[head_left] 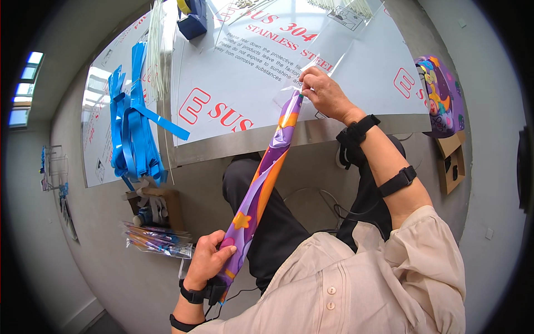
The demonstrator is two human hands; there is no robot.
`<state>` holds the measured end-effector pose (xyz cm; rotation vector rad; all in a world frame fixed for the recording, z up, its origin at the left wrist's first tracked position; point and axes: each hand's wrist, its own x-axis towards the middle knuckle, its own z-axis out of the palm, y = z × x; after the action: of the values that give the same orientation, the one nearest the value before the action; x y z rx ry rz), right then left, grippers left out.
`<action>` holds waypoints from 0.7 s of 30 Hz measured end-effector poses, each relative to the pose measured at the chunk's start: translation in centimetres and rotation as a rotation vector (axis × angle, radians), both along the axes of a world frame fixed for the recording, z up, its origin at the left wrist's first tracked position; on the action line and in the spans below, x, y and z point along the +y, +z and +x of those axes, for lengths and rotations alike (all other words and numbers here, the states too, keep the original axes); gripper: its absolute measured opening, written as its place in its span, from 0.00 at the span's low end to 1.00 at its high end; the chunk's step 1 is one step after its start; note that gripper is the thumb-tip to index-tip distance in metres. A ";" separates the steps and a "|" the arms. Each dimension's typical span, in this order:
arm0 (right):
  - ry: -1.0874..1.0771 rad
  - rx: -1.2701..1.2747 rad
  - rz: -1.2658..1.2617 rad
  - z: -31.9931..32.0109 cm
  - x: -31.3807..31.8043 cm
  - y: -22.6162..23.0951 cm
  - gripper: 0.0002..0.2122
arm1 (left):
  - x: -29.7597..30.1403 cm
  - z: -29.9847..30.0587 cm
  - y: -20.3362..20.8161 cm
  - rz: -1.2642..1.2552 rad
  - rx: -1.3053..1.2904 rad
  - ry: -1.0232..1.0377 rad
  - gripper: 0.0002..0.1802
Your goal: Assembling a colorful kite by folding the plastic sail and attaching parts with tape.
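A long, narrow roll of glossy purple-and-orange printed sheet (260, 181) with a yellow star on it slants from my lap up to the table edge. Around its lower part my left hand (208, 259) is closed, thumb on top. At the far end, my right hand (322, 93) pinches the roll's tip together with the mouth of a clear plastic sleeve (328, 47). The sleeve stretches away over the table, and the tip lies at or just inside its opening; exactly how far in, I cannot tell.
Film-covered metal table (222, 106) ahead. On its left lie blue ribbons (133, 122) and thin white rods (158, 55); a blue tape dispenser (192, 19) stands at the back. Below left are packed rolls (158, 239) and a box (167, 203). A colourful bag (439, 94) and cardboard box (451, 161) are right.
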<state>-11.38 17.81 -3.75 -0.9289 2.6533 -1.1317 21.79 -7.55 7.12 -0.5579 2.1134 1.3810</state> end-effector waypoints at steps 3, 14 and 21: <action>0.112 0.095 -0.010 0.5 0.0 1.0 0.03 | 0.3 -1.0 0.3 -0.019 0.038 -0.031 0.05; 0.212 0.328 -0.002 4.7 -0.8 5.9 0.04 | 3.6 -10.1 -1.8 0.191 0.123 0.000 0.07; 0.272 0.385 -0.046 8.4 -0.1 7.5 0.06 | 6.9 -16.0 -3.6 0.424 0.218 0.116 0.07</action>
<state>-3.00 17.66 3.70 -1.6034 2.6664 -1.0404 5.81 -0.69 3.48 -0.3746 1.8843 1.9649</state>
